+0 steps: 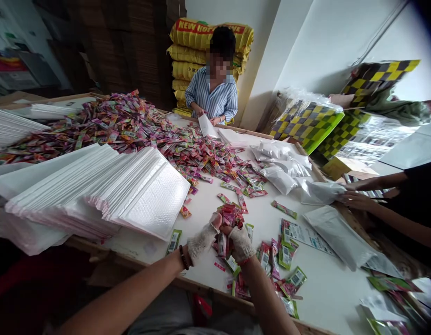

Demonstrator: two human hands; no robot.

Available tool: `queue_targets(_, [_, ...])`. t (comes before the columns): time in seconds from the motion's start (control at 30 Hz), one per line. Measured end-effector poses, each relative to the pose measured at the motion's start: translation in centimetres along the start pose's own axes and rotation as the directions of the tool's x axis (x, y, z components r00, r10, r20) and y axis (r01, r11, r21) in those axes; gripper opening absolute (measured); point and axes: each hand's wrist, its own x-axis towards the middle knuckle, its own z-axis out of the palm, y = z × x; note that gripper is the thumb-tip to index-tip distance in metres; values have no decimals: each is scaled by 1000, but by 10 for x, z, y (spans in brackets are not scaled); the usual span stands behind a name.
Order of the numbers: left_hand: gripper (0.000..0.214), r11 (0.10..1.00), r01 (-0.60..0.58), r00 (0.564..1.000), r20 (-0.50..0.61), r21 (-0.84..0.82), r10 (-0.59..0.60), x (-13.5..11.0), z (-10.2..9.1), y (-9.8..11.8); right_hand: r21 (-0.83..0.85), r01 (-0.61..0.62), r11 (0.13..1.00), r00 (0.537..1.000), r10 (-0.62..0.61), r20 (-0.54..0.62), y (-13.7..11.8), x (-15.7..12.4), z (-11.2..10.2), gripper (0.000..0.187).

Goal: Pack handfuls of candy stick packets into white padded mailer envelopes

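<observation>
Right at the near edge of the white table (327, 291), the person's left hand (203, 241) and right hand (242, 245), bare-tipped in pale knitted gloves, meet around a bunch of small, glossy red-and-pink plastic sachets (230, 215). The fingers of both are closed in on it from either side, so neither hand is nearer; the bunch sits between them and pokes out beyond the fingertips, away from the body. One sachet low in the gap runs lengthwise away from the person; the upper ones cross at angles I can't sort out. The big mound of multicoloured sachets (131, 122) spreads ahead and to the left, its stragglers close to the bunch. The leaning row of white padded envelopes with pink edges (155, 193) is off to the left, nearer the left hand. Loose green-and-pink sachets (286, 253) lie beside the right wrist.
</observation>
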Motion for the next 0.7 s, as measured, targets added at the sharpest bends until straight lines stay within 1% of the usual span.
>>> queue_targets(0.03, [50, 984, -24, 1000, 1, 177, 24, -5, -12, 6, 30, -78, 997, 997, 77, 6, 4, -2, 0, 38])
queue_targets(0.07, [46, 931, -48, 999, -1, 363, 52, -10, -28, 15, 49, -154, 987, 988, 153, 21, 7, -4, 0, 34])
queue_targets(0.1, [39, 820, -69, 997, 9, 568, 78, -16, -46, 26, 53, -216, 975, 976, 213, 42, 10, -5, -2, 32])
queue_targets(0.13, [31, 678, -76, 996, 19, 732, 91, -20, -65, 39, 43, -255, 966, 966, 252, 61, 13, -7, -4, 31])
queue_targets(0.17, [21, 561, -69, 995, 19, 825, 94, -25, -86, 53, 22, -271, 962, 960, 269, 71, 15, -9, -6, 31])
queue_targets(0.2, [11, 316, -59, 998, 44, 947, 52, -30, -105, 67, -6, -269, 963, 960, 268, 74, 17, -10, -9, 32])
queue_targets(0.23, [9, 59, -28, 999, 27, 998, 18, -34, -124, 80, -42, -256, 966, 963, 258, 74, 19, -11, -12, 32])
queue_targets(0.27, [13, -180, -7, 1000, 4, 984, -17, -38, -140, 91, -84, -236, 968, 967, 242, 74, 21, -11, -14, 34])
queue_targets(0.3, [19, -383, 5, 999, -24, 924, -44, -41, -154, 99, -132, -214, 968, 971, 226, 80, 22, -12, -16, 35])
queue_targets(0.33, [24, -511, 18, 997, -51, 859, -52, -44, -165, 104, -182, -191, 965, 973, 210, 95, 23, -12, -18, 37])
queue_targets(0.37, [24, -579, 20, 996, -65, 815, -56, -46, -174, 106, -227, -168, 959, 974, 197, 115, 24, -12, -19, 39])
queue_targets(0.4, [21, -600, 14, 996, -62, 800, -59, -47, -180, 105, -264, -149, 953, 972, 189, 136, 25, -12, -20, 40])
queue_targets(0.43, [19, -587, 0, 997, -45, 810, -62, -48, -184, 103, -286, -144, 947, 970, 193, 151, 26, -13, -20, 40])
queue_targets(0.5, [18, -523, -43, 998, 16, 851, -55, -47, -185, 97, -295, -177, 939, 962, 228, 151, 26, -14, -22, 40])
queue_targets(0.53, [18, -497, -66, 998, 49, 865, -48, -46, -183, 95, -285, -207, 936, 958, 253, 137, 26, -15, -23, 40])
queue_targets(0.6, [13, -481, -100, 995, 92, 871, -41, -44, -173, 89, -264, -258, 929, 952, 292, 97, 23, -19, -26, 38])
queue_targets(0.63, [12, -481, -113, 994, 105, 870, -44, -42, -165, 85, -258, -261, 930, 954, 290, 80, 20, -21, -27, 37])
queue_targets(0.7, [22, -462, -140, 990, 127, 876, -61, -37, -143, 70, -259, -215, 942, 970, 237, 56, 10, -28, -29, 33])
